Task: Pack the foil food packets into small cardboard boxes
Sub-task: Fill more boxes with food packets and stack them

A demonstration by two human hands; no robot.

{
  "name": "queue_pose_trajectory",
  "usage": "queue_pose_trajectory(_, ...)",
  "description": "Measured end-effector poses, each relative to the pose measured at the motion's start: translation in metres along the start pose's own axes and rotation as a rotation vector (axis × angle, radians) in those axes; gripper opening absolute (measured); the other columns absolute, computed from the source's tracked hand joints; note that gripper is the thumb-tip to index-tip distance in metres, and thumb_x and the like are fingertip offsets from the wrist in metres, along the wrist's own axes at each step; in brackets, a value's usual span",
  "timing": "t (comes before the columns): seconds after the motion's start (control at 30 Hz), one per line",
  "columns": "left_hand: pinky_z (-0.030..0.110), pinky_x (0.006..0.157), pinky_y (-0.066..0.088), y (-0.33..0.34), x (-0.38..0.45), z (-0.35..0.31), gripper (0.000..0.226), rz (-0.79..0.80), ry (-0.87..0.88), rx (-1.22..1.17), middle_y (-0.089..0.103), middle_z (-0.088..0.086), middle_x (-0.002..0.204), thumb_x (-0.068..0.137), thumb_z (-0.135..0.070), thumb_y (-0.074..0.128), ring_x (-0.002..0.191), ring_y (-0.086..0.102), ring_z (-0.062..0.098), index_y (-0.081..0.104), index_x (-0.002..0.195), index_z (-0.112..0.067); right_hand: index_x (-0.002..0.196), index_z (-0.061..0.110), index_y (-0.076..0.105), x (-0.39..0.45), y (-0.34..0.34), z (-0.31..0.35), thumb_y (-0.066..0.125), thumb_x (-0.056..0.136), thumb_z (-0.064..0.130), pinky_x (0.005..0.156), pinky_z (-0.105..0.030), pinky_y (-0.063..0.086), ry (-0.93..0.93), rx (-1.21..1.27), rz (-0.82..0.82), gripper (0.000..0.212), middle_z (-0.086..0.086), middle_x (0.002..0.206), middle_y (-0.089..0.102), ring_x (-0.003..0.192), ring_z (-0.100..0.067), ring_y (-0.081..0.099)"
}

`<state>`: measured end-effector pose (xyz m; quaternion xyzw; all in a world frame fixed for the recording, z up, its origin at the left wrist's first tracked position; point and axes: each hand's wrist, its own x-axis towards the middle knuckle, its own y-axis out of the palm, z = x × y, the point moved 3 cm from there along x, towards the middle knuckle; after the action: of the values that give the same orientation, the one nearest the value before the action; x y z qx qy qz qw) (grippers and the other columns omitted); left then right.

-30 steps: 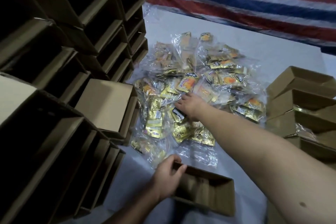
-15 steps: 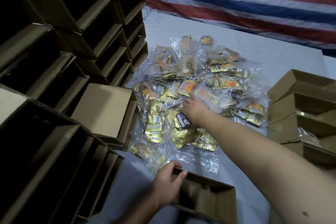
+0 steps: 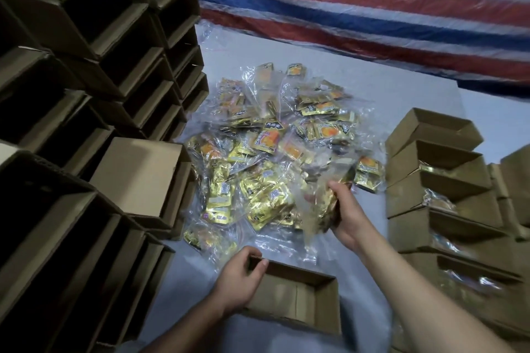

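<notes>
While right hand [image 3: 348, 216] grips a bagged packet bundle [image 3: 327, 203] off the pile [image 3: 266, 157] at 12 o'clock, left hand [image 3: 239, 284] clasps the empty open box [image 3: 298, 298] rim. Filled boxes [image 3: 441, 203] at 3 o'clock; many empties [image 3: 94, 94] at 9: task looks far from finished.

Gold foil food packets in clear plastic wrap [image 3: 266, 157] lie heaped at the frame's centre. One gold packet bundle [image 3: 324, 203] is lifted at the heap's right edge. A small open brown cardboard box [image 3: 298, 298] sits empty, lower centre.
</notes>
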<state>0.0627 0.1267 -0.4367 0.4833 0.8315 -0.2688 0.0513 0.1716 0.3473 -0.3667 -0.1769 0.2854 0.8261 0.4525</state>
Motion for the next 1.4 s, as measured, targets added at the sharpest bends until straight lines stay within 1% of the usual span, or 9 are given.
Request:
queue_pose_trajectory(0.13, 0.02, 0.09, 0.045, 0.004, -0.001, 0.0, 0.003, 0.025, 0.007, 0.006, 0.064, -0.009, 0.098, 0.095, -0.026, 0.061, 0.098, 0.059, 0.007, 0.06, 0.097, -0.024, 0.073, 0.019, 0.077, -0.038, -0.014, -0.024, 0.046, 0.097, 0.05, 0.082, -0.047, 0.056, 0.153, 0.177, 0.013, 0.05, -0.016, 0.1, 0.075, 0.08, -0.03, 0.074)
queue_pose_trajectory(0.23, 0.01, 0.081, 0.041, 0.007, -0.001, 0.002, 0.007, 0.051, -0.021, -0.019, 0.063, -0.009, 0.096, 0.099, -0.027, 0.055, 0.094, 0.057, 0.003, 0.06, 0.097, -0.024, 0.085, 0.015, 0.079, -0.062, -0.016, -0.043, 0.047, 0.097, 0.047, 0.066, -0.041, 0.061, 0.175, 0.135, -0.007, 0.046, -0.016, 0.096, 0.075, 0.077, -0.029, 0.074)
queue_pose_trajectory(0.37, 0.007, 0.075, 0.04, 0.007, 0.002, 0.003, 0.01, 0.066, -0.06, -0.047, 0.064, -0.008, 0.093, 0.099, -0.031, 0.053, 0.089, 0.057, -0.001, 0.061, 0.095, -0.026, 0.103, 0.003, 0.063, -0.084, -0.024, -0.06, 0.063, 0.082, 0.03, 0.069, -0.042, 0.06, -0.019, -0.006, 0.025, 0.034, -0.022, 0.093, 0.071, 0.082, -0.03, 0.072)
queue_pose_trajectory(0.47, 0.009, 0.076, 0.041, 0.008, 0.002, 0.006, 0.01, 0.068, -0.065, -0.082, 0.065, -0.008, 0.094, 0.099, -0.031, 0.054, 0.09, 0.058, 0.0, 0.061, 0.095, -0.027, 0.106, 0.015, 0.063, -0.096, -0.03, -0.069, 0.084, 0.073, 0.02, 0.083, -0.031, 0.054, -0.209, -0.393, 0.088, 0.04, 0.0, 0.095, 0.074, 0.09, -0.012, 0.069)
queue_pose_trajectory(0.57, 0.014, 0.076, 0.044, 0.01, 0.001, 0.007, 0.01, 0.08, -0.072, -0.147, 0.066, -0.007, 0.09, 0.098, -0.03, 0.056, 0.087, 0.06, 0.005, 0.063, 0.093, -0.025, 0.115, 0.031, 0.06, -0.105, -0.023, -0.076, 0.078, 0.071, 0.032, 0.083, -0.013, 0.046, -0.382, -0.827, 0.262, 0.047, 0.025, 0.102, 0.065, 0.092, 0.006, 0.062)
queue_pose_trajectory(0.7, 0.02, 0.077, 0.048, 0.012, 0.001, 0.009, 0.012, 0.085, -0.076, -0.256, 0.066, -0.001, 0.085, 0.097, -0.024, 0.058, 0.081, 0.059, 0.007, 0.065, 0.091, -0.017, 0.13, 0.043, 0.05, -0.104, -0.013, -0.08, 0.075, 0.076, 0.039, 0.087, -0.019, 0.048, -0.489, -1.165, 0.458, 0.06, 0.028, 0.106, 0.057, 0.096, 0.002, 0.058)
queue_pose_trajectory(0.97, 0.021, 0.073, 0.048, 0.014, 0.002, 0.014, 0.019, 0.088, -0.149, -0.37, 0.068, -0.006, 0.08, 0.098, -0.025, 0.056, 0.077, 0.063, 0.006, 0.066, 0.082, -0.026, 0.121, 0.033, 0.049, -0.092, -0.005, -0.092, 0.059, 0.082, 0.045, 0.084, -0.035, 0.05, -0.249, -1.493, 0.631, 0.042, 0.014, 0.112, 0.058, 0.1, -0.011, 0.055)
queue_pose_trajectory(1.13, 0.021, 0.075, 0.046, 0.016, 0.001, 0.018, 0.024, 0.071, -0.128, -0.344, 0.066, -0.011, 0.077, 0.101, -0.022, 0.049, 0.078, 0.058, 0.007, 0.066, 0.085, -0.02, 0.146, 0.022, 0.036, -0.07, 0.0, -0.118, 0.062, 0.095, 0.04, 0.099, -0.033, 0.041, -0.073, -1.694, 0.751, 0.06, -0.007, 0.135, 0.051, 0.121, -0.027, 0.052)
queue_pose_trajectory(1.4, 0.026, 0.08, 0.044, 0.019, -0.002, 0.012, 0.024, 0.04, -0.109, -0.223, 0.062, -0.001, 0.084, 0.103, -0.023, 0.046, 0.081, 0.055, 0.01, 0.064, 0.089, -0.014, 0.147, 0.007, 0.033, -0.041, 0.011, -0.169, 0.056, 0.098, 0.023, 0.098, -0.051, 0.049, 0.195, -1.993, 0.625, 0.057, -0.02, 0.138, 0.049, 0.124, -0.042, 0.053)
